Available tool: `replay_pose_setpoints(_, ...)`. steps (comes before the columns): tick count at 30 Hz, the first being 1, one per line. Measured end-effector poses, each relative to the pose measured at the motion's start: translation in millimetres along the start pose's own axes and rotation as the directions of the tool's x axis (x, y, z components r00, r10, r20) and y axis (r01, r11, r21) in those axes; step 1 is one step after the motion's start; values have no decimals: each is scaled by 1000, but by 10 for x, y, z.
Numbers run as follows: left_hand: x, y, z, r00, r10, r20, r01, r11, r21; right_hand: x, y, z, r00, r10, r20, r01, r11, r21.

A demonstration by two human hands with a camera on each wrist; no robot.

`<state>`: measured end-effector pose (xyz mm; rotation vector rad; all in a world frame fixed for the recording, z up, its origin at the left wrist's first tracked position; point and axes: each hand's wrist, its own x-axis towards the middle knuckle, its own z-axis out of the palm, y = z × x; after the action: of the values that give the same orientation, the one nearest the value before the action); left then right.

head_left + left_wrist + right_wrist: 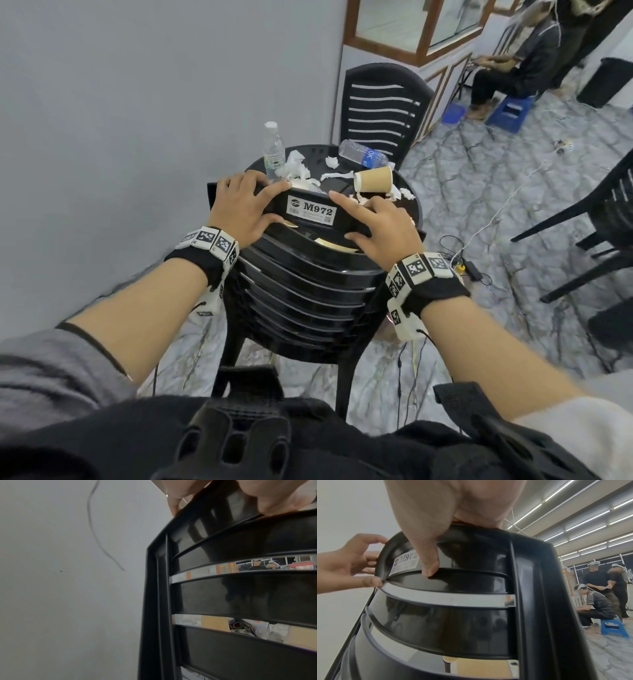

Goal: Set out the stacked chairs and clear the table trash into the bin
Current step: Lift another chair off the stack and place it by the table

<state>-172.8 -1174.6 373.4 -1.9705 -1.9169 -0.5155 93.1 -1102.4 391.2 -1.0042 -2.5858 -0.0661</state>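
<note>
both hands hold the top rail of the black slatted chair back (308, 219) nearest the person, which stands against the round black bench (412, 205). the left hand (241, 205) has its grip clamped on the rail's left end, fingers draped over the top edge and thumb pressed under it beside the white m972 label (311, 211); from the left wrist view only fingertips (281, 500) show, curled over the rail. the right hand (383, 226) has its grip clamped on the right part of the rail, thumb hooked beneath and forefinger stretched along the top toward the label; the right wrist view shows the thumb (428, 561) pressed at the rail's lower edge. on the bench lie the trash: an upright clear bottle (273, 150), a bottle on its side with a blue label (363, 155), a tipped brown paper cup (373, 180) and crumpled white tissues (296, 168). another black chair (383, 109) stands behind the bench, more chairs (596, 240) at the right. a seated person (513, 65) is in the far corner beside a blue stool (510, 109).
</note>
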Motion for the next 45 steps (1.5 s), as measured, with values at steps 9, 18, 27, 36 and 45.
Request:
replay_pose_setpoints(9,142,-53,107,999,-30,-16,30,999,-10,267,148,-18,1000,10,-1,-10,1000,23)
replay_pose_setpoints(18,354,-93,195,999,-33,0,33,998,-47,420,285,91,999,39,-24,-39,999,22)
replay_pose_setpoints(27,440,-17,248,998,-53,22,56,985,-164,466,364,99,999,46,-4,-46,998,33)
replay_pose_setpoints(36,329,185,106,940,-338,-52,270,827,-494,234,184,8,999,26,-24,-23,991,130)
replay_pose_setpoints(45,-160,307,-240,932,-360,48,312,726,-613,171,-214,-306,979,125,164,-200,770,606)
